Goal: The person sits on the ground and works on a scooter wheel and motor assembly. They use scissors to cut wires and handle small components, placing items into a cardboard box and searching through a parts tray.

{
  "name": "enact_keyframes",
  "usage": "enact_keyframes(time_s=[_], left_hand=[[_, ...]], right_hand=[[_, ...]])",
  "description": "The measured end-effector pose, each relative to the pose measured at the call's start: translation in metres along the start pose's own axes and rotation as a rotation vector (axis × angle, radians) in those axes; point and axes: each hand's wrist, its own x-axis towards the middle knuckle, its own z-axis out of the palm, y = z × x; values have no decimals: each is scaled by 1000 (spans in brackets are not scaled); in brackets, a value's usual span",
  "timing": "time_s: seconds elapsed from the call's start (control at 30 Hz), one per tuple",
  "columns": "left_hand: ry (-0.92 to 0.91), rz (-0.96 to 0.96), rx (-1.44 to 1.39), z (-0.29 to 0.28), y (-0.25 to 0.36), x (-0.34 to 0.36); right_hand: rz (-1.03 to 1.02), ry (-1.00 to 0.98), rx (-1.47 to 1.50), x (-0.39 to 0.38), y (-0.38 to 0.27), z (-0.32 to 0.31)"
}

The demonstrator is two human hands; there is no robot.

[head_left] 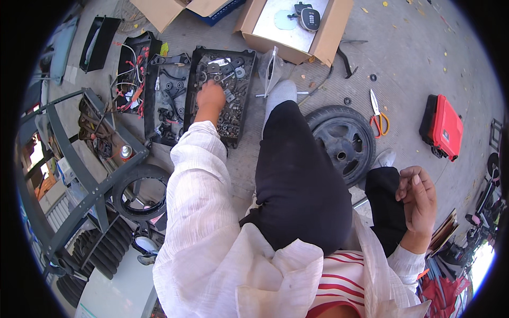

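My left hand (210,97) reaches down into a black tray (245,103) of mixed metal hardware, with washers, brackets and small loose parts around it. Its fingertips are hidden among the parts, so what they touch does not show. Above my right leg, my right hand (418,201) is raised off the floor, thumb against curled fingers. Whether something small sits in that pinch I cannot make out. Between my feet a black spoked wheel with a tyre (344,140) lies flat. Close to my left foot is a clear plastic bag (271,71).
Beside the tray stand a bin of levers and black parts (168,100) and a bin of wires (132,79). Orange-handled scissors (378,119) and a red-and-black case (442,127) lie rightward. A cardboard box (328,34) is ahead; a metal frame (74,159) and a tyre (120,192) flank the left.
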Motion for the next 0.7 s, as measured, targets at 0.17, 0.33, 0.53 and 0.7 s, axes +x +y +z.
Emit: enact_keyframes(time_s=[0.17, 0.33, 0.53, 0.7], left_hand=[[214, -55, -366, 24, -28, -35], [-370, -373, -1733, 18, -40, -79], [-228, -77, -1978, -112, -21, -80], [236, 337, -1851, -242, -42, -30]], right_hand=[[-30, -25, -3, -8, 0, -1], [-54, -20, -30, -14, 1, 0], [-63, -32, -49, -16, -1, 3], [-52, -33, -16, -18, -2, 3]])
